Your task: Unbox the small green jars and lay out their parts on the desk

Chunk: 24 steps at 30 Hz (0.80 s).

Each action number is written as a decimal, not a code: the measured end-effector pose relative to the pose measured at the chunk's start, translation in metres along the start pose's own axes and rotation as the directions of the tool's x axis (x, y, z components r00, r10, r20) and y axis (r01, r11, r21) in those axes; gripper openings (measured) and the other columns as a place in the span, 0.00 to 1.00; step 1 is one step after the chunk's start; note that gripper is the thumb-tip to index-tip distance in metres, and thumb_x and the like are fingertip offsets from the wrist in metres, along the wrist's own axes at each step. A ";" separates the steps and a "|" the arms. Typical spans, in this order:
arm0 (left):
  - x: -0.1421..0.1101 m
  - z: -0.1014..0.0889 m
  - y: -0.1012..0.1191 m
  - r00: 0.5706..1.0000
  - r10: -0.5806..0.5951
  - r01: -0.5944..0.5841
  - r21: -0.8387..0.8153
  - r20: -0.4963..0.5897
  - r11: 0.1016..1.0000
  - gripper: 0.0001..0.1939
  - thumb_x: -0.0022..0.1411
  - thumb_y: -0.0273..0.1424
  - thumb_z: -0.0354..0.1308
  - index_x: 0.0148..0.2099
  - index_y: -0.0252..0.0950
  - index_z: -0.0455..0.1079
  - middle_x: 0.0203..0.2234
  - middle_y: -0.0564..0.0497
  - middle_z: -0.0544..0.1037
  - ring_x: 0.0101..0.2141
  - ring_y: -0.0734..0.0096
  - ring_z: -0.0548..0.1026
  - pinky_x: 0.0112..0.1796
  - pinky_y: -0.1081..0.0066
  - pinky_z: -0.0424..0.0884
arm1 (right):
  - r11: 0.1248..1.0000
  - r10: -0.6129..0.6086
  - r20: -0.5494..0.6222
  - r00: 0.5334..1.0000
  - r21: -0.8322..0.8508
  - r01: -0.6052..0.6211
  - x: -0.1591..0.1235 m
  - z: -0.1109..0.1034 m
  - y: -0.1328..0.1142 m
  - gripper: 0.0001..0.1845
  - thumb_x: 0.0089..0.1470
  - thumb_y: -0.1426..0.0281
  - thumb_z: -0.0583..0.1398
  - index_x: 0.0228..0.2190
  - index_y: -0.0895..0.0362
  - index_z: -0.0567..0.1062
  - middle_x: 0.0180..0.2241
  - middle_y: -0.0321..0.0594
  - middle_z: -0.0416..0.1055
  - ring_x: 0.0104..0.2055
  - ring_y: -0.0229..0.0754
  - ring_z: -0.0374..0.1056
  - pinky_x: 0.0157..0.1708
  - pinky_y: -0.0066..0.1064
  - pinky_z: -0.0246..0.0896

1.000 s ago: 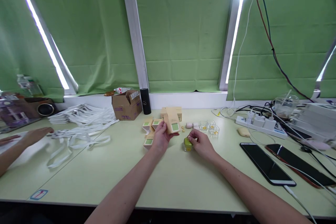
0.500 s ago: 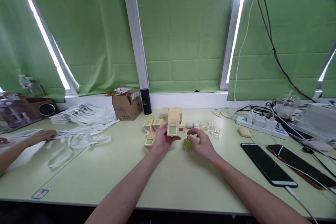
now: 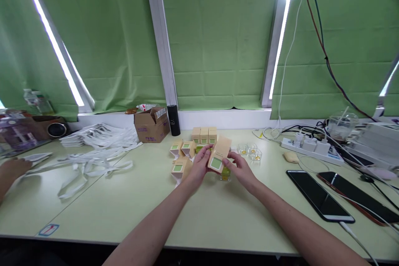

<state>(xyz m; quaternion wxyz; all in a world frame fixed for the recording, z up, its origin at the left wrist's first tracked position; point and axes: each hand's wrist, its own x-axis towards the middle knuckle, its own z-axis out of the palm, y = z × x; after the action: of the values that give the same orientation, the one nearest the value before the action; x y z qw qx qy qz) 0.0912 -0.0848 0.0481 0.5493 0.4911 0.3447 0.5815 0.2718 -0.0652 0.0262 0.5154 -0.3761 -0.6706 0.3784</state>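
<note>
Between both hands is a small tan cardboard box [image 3: 221, 149] with a green window, held tilted above the table. My left hand [image 3: 200, 166] grips its left side, and my right hand [image 3: 240, 169] has its fingers on the lower right. Partly hidden behind the box and right fingers, a clear jar with yellow-green contents [image 3: 225, 175] stands on the table. Several similar tan boxes [image 3: 181, 167] lie left of my left hand, and three more boxes [image 3: 204, 134] stand in a row behind. Small clear cups with gold centres [image 3: 256, 156] sit beyond my right hand.
A co-worker's hand [image 3: 14, 170] is at the far left by white straps [image 3: 93, 166]. An open brown carton [image 3: 151, 125] and a black cylinder [image 3: 173, 120] stand at the back. Phones [image 3: 318, 194], cables and a power strip [image 3: 311, 149] lie on the right.
My right hand has let go of the jar and moved onto the box. My left hand has carried the box right and tilted it. The co-worker's hand has moved left.
</note>
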 end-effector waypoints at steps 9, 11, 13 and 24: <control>-0.002 -0.003 -0.001 0.963 0.247 -0.267 0.254 0.111 0.929 0.23 0.68 0.40 0.59 0.62 0.40 0.67 0.60 0.41 0.73 0.59 0.53 0.72 0.53 0.57 0.73 | 0.927 0.125 -0.122 0.985 0.368 -0.072 0.007 -0.006 -0.006 0.29 0.43 0.41 0.70 0.33 0.53 0.79 0.38 0.42 0.80 0.44 0.52 0.73 0.49 0.41 0.65; -0.003 -0.003 -0.004 0.951 0.279 -0.307 0.345 0.130 0.887 0.23 0.68 0.36 0.59 0.63 0.41 0.66 0.61 0.42 0.72 0.61 0.55 0.70 0.60 0.54 0.67 | 0.925 0.140 -0.135 0.981 0.373 -0.080 0.008 -0.006 -0.006 0.29 0.43 0.42 0.71 0.33 0.54 0.79 0.37 0.42 0.80 0.44 0.51 0.73 0.49 0.41 0.66; -0.005 -0.002 -0.005 0.943 0.302 -0.333 0.451 0.143 0.828 0.23 0.68 0.35 0.58 0.64 0.43 0.65 0.63 0.43 0.71 0.62 0.55 0.68 0.62 0.53 0.63 | 0.929 0.141 -0.137 0.980 0.360 -0.083 0.007 -0.004 -0.006 0.29 0.43 0.42 0.71 0.33 0.54 0.79 0.37 0.43 0.80 0.44 0.52 0.74 0.48 0.41 0.66; -0.010 -0.003 -0.002 0.931 0.315 -0.362 0.589 0.185 0.723 0.23 0.71 0.40 0.56 0.65 0.44 0.63 0.62 0.43 0.69 0.62 0.56 0.67 0.62 0.53 0.64 | 0.948 0.125 -0.146 0.981 0.309 -0.075 0.009 -0.002 -0.002 0.31 0.41 0.40 0.71 0.34 0.53 0.79 0.40 0.47 0.81 0.44 0.54 0.75 0.44 0.42 0.69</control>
<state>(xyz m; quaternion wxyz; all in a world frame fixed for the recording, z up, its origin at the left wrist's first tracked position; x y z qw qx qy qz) 0.0880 -0.0936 0.0437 0.2565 0.7175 0.3990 0.5100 0.2715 -0.0584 0.0320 0.6003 -0.3562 -0.5404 0.4698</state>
